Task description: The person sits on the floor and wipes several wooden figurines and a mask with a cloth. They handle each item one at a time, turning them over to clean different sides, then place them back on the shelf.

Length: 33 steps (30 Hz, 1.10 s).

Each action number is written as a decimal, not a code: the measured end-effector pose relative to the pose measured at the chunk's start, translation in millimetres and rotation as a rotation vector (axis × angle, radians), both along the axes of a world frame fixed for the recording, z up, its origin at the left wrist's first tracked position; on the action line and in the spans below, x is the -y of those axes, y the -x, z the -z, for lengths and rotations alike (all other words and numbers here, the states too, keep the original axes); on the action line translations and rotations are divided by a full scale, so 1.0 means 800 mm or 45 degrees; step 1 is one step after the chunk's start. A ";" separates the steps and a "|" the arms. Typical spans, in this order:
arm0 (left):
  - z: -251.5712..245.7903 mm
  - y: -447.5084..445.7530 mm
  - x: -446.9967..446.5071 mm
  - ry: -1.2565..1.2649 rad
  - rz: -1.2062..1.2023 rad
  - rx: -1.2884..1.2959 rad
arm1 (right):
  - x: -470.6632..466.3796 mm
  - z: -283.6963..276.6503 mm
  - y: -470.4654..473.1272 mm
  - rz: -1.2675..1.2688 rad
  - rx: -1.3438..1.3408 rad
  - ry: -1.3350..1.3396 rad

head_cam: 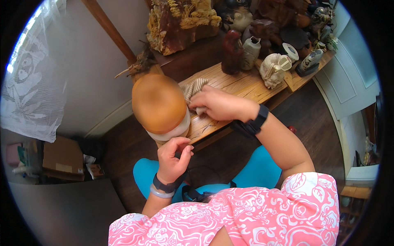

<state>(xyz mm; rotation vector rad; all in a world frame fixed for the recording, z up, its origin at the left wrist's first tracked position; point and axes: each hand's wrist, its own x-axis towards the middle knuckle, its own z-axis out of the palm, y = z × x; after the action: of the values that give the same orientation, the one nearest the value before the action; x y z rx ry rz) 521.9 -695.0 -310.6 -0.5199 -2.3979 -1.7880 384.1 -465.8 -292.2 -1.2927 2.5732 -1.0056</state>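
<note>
My right hand [220,103] grips a brown-and-white striped cloth [197,87], which lies bunched against the top of the wooden bench [237,84]. Just left of the cloth stands a large, smooth orange-brown rounded object [158,103] on a white base [172,132]. It hides the bench's left end. My left hand [174,158] is by the bench's front edge, just below the white base. Its fingers are loosely curled with nothing in them, and the thumb is apart. Whether its fingertips touch the bench or base is hard to tell.
Right along the bench stand a dark red carving [231,52], a grey-green vase [251,52], a cream carved figure [272,70] and a dark-based stone [310,61]. Behind is a large yellow-brown rock [184,27]. Dried roots [143,61] jut out left. A cardboard box [63,156] sits lower left.
</note>
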 end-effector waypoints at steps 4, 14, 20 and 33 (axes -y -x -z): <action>0.002 0.001 -0.007 -0.099 -0.056 -0.016 | -0.023 -0.023 -0.039 0.007 0.014 0.054; 0.007 0.006 -0.014 -0.360 -0.216 0.129 | 0.019 -0.005 -0.006 0.590 -0.128 -0.297; 0.006 0.009 -0.009 -0.386 -0.216 0.176 | 0.038 0.009 0.001 0.363 0.052 -0.410; 0.003 0.001 0.006 -0.438 -0.108 0.213 | -0.037 -0.045 -0.100 0.521 -0.375 -0.622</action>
<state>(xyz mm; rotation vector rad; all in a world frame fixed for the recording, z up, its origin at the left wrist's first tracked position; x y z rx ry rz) 521.0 -700.0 -312.6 -0.2352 -2.0975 -2.2170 464.2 -436.3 -256.6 -0.8569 3.1069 -0.1801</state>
